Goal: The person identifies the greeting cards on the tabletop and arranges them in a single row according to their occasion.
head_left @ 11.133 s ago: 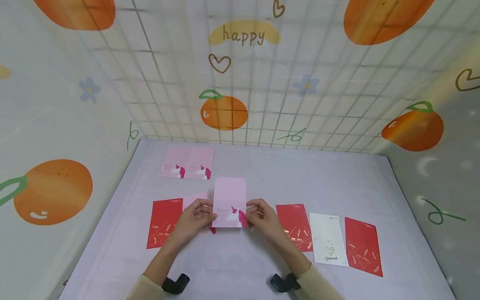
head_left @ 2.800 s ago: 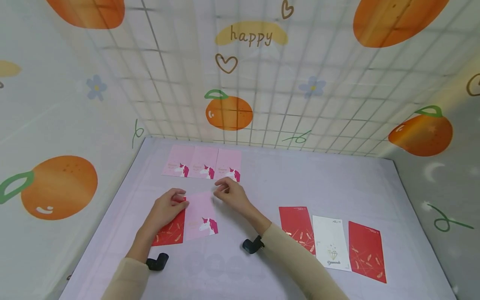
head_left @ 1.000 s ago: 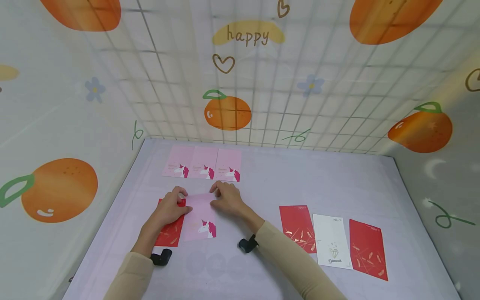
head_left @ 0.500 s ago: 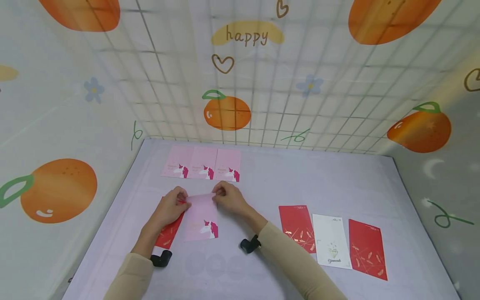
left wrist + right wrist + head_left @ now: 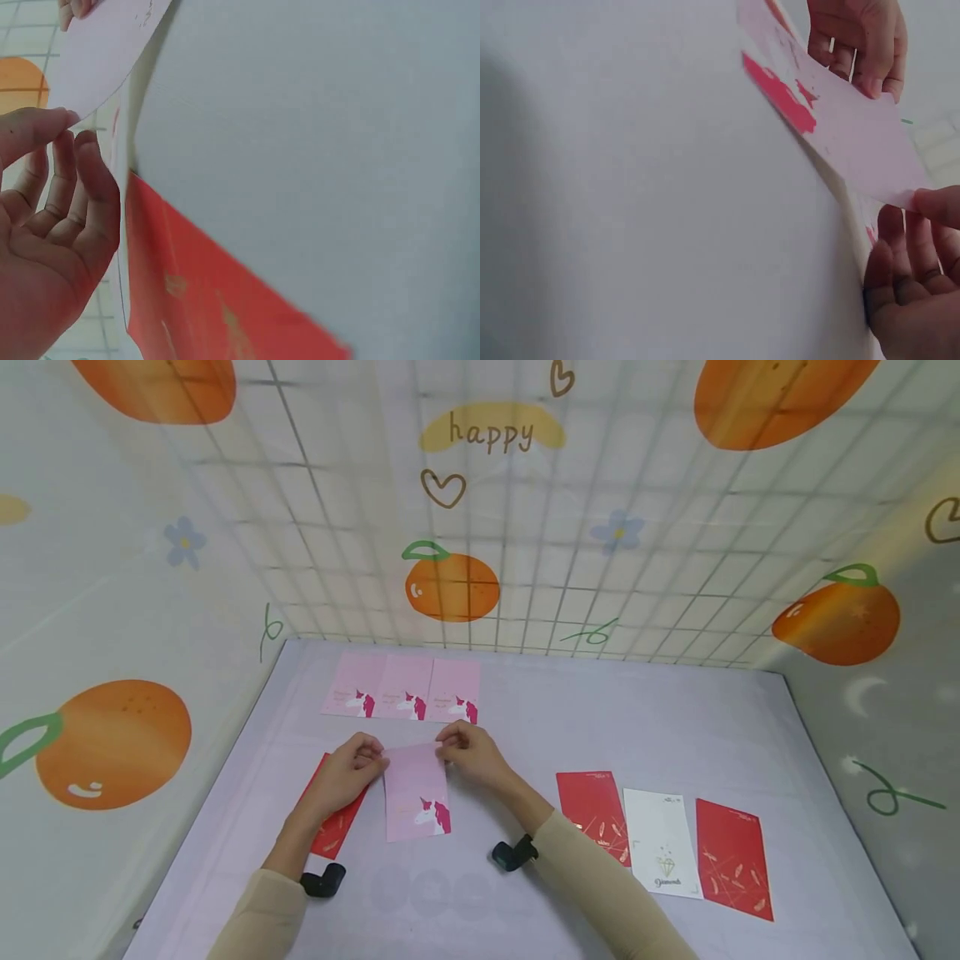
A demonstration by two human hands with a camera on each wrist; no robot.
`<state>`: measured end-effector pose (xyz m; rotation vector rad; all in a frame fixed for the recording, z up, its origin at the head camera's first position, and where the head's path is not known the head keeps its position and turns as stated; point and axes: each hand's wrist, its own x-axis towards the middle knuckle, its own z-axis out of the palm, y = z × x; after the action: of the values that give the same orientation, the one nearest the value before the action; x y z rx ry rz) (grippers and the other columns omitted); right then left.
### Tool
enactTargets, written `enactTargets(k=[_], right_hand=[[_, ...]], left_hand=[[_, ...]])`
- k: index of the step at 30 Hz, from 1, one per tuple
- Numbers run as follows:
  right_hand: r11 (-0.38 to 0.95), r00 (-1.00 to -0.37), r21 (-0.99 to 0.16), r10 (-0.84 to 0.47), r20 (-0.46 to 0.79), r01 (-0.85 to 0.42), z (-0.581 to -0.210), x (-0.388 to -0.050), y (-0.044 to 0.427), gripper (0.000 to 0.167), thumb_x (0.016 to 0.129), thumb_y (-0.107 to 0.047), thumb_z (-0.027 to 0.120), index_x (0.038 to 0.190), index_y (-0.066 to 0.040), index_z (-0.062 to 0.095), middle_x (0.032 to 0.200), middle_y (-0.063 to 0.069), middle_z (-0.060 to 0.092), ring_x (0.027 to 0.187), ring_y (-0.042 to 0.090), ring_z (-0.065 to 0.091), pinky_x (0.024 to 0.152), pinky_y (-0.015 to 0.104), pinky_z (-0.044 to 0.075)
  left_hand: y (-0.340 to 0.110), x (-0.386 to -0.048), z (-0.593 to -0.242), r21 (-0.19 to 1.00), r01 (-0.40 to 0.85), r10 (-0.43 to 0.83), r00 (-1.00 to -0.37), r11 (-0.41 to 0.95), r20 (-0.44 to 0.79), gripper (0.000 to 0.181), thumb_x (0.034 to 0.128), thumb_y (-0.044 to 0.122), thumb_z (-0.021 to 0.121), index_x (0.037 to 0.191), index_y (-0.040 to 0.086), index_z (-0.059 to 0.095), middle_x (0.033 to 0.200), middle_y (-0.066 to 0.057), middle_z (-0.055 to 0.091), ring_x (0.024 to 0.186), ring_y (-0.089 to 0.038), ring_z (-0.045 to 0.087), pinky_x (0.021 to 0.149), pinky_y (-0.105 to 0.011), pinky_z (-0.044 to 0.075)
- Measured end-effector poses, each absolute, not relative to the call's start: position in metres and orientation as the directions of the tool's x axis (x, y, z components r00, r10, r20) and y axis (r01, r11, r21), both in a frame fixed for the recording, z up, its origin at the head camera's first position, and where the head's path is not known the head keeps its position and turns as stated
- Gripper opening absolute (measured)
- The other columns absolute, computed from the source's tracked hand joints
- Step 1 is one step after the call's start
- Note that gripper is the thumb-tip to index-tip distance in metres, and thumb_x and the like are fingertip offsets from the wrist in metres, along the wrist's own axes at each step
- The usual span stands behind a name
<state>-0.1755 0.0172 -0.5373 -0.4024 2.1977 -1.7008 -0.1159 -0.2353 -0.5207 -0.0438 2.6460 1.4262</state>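
A left hand (image 5: 345, 778) and a right hand (image 5: 476, 758) pinch the upper corners of a rectangular pink paper card (image 5: 415, 781) bearing a white-and-magenta unicorn, above a pale lavender tabletop (image 5: 600, 718).

At left, thumb and curled fingers grip one corner, the hand partly hiding a red paper card with gold print (image 5: 337, 831); at right, thumb and fingertips clasp the other. The right wrist view shows the pink card's held edge raised, a tilt less plain from the head; it also crops the right hand.
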Motion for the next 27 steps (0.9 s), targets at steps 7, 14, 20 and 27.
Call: enactTargets(k=[7,14,20,27], right_hand=[[0.183,-0.907,-0.982,-0.406,-0.110,0.037,-0.531,-0.169,0.025,0.015,0.093,-0.013,0.071,0.106,-0.008,0.066,0.094,0.007,0.065,0.078,0.025,0.064,0.070,0.032,0.057],[0.102,-0.905,-0.991,-0.407,-0.121,0.087,-0.527,-0.164,0.033,0.017,0.093,-0.012,0.072,0.108,-0.007,0.065,0.095,0.010,0.064,0.079,0.029,0.065,0.073,0.037,0.058],[0.085,-0.912,-0.993,-0.394,-0.111,0.085,-0.522,-0.158,0.043,0.016,0.094,-0.014,0.070,0.108,-0.009,0.065,0.097,0.011,0.063,0.078,0.028,0.066,0.073,0.036,0.059],[0.047,-0.914,-0.994,-0.391,-0.107,0.097,-0.516,-0.150,0.058,0.019,0.095,-0.014,0.067,0.112,-0.007,0.062,0.102,0.014,0.061,0.084,0.029,0.066,0.076,0.039,0.059]], left_hand=[[-0.228,-0.114,-0.513,0.889,-0.129,0.048,-0.985,0.440,-0.167,0.031,0.0953,0.022,0.070,0.118,0.008,0.055,0.109,-0.012,0.063,0.088,-0.023,0.071,0.081,-0.036,0.058],[-0.221,-0.110,-0.505,0.914,-0.139,0.062,-0.982,0.382,-0.176,0.029,0.0958,0.025,0.070,0.117,0.012,0.055,0.111,-0.012,0.061,0.092,-0.024,0.070,0.081,-0.036,0.058],[-0.214,-0.109,-0.504,0.934,-0.146,0.080,-0.980,0.327,-0.182,0.031,0.0955,0.026,0.070,0.118,0.011,0.055,0.111,-0.013,0.060,0.092,-0.025,0.070,0.080,-0.035,0.059],[-0.203,-0.109,-0.503,0.950,-0.142,0.118,-0.976,0.277,-0.180,0.032,0.0952,0.026,0.071,0.118,0.011,0.055,0.111,-0.014,0.060,0.091,-0.026,0.071,0.078,-0.034,0.059]])
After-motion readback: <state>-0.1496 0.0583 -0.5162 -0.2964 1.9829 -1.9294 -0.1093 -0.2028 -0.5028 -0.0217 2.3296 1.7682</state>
